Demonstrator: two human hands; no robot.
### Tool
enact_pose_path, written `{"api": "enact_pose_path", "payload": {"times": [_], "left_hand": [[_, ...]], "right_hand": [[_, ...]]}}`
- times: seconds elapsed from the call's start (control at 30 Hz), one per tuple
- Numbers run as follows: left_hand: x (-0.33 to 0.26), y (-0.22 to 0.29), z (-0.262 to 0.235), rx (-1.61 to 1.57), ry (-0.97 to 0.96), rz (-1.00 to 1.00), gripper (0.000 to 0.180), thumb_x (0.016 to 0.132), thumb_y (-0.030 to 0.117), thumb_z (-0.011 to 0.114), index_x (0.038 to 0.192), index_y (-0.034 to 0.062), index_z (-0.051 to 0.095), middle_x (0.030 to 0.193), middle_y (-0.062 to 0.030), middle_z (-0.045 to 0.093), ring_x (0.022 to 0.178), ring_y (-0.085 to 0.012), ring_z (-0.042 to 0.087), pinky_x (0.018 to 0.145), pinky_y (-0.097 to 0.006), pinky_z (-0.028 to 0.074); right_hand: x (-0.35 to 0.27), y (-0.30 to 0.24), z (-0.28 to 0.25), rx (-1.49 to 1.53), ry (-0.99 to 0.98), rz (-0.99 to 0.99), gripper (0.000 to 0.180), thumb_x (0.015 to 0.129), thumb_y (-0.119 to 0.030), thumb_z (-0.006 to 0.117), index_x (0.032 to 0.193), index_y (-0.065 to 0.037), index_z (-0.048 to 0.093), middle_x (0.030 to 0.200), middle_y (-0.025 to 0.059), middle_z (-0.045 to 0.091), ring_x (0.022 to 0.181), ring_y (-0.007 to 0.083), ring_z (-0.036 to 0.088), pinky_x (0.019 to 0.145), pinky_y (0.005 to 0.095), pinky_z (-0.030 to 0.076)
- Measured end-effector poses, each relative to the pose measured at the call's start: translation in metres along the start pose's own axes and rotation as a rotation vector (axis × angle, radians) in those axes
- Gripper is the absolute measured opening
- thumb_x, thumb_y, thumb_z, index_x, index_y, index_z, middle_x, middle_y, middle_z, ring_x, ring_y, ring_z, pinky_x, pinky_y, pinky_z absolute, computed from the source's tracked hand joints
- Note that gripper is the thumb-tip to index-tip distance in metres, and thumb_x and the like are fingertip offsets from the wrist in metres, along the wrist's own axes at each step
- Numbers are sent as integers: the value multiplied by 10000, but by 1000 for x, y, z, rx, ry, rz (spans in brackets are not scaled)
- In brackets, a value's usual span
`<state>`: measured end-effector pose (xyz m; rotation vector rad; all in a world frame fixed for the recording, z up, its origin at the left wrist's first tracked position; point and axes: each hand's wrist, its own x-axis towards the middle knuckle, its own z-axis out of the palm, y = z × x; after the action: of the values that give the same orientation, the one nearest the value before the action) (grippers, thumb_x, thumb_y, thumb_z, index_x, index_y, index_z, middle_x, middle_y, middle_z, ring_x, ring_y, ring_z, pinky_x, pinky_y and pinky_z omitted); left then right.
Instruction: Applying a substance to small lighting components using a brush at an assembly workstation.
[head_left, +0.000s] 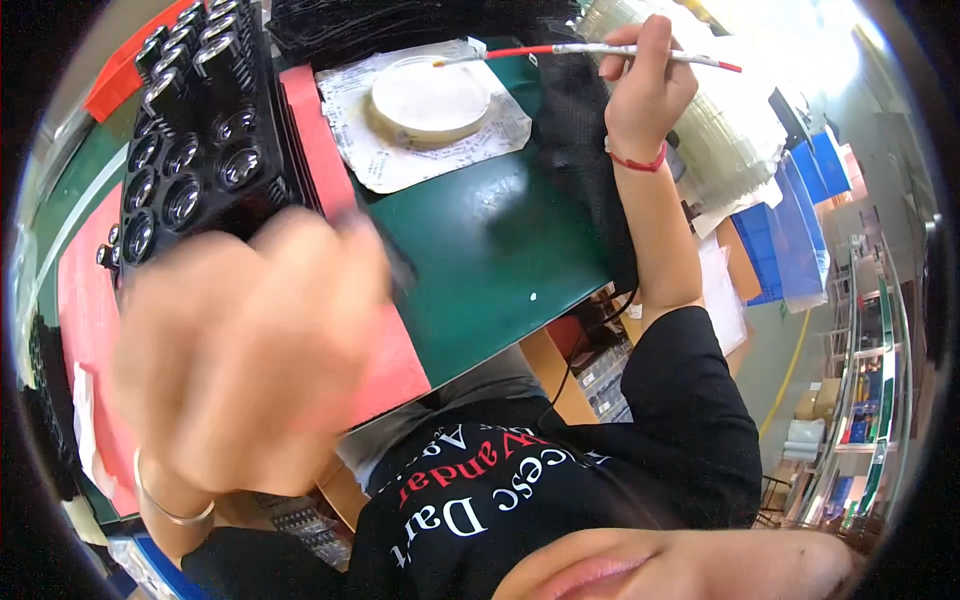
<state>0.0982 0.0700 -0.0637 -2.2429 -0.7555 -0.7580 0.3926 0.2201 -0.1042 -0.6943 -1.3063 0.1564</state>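
Note:
My right hand [655,85] is closed round a slim brush [510,50] with a red and white handle. The brush's tip lies over a round white dish [430,95] with a pale surface. Under the dish is a stained sheet of paper [375,165] with writing on it. My left hand [255,350] is blurred by motion, with its fingers curled in. It is over the near end of a black tray [215,205] that holds several shiny black round parts. A dark smear shows by its fingertips, too blurred to name.
A green mat [480,260] covers the table, with a pink sheet [390,355] under the tray. A red bin [125,75] stands at the far left. Stacked clear trays [720,130] and blue bins [790,230] are to the right. Shelving [860,400] stands beyond.

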Motion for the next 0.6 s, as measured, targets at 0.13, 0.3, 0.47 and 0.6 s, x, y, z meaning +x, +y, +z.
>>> {"api": "enact_pose_path", "payload": {"times": [0.13,0.3,0.47,0.6], "left_hand": [[-28,24,27,-296,-91,64,203,595,87,622,797,71,616,731,5,587,597,-126,560,483,-253,433],[-57,25,52,-676,-226,-214,267,584,89,654,838,69,575,772,-29,612,578,-181,573,485,-279,461],[-62,22,57,-821,-279,-372,308,551,30,665,842,55,566,773,-49,609,610,-211,563,549,-309,474],[-64,21,59,-878,-252,-387,307,558,17,664,848,58,571,765,-54,605,630,-224,561,591,-321,474]], "right_hand": [[-7,-10,3,-142,-38,-103,390,913,-275,513,663,9,606,554,23,561,437,45,463,424,170,336],[-9,-14,8,-165,-106,-195,340,848,-254,627,623,1,621,450,-6,491,407,43,449,388,196,318],[-12,-17,12,-160,-148,-196,353,855,-248,618,613,9,616,455,-1,499,411,47,456,389,196,322],[-14,-19,14,-168,-179,-105,361,875,-269,585,647,9,613,486,7,515,428,47,453,408,186,324]]}}
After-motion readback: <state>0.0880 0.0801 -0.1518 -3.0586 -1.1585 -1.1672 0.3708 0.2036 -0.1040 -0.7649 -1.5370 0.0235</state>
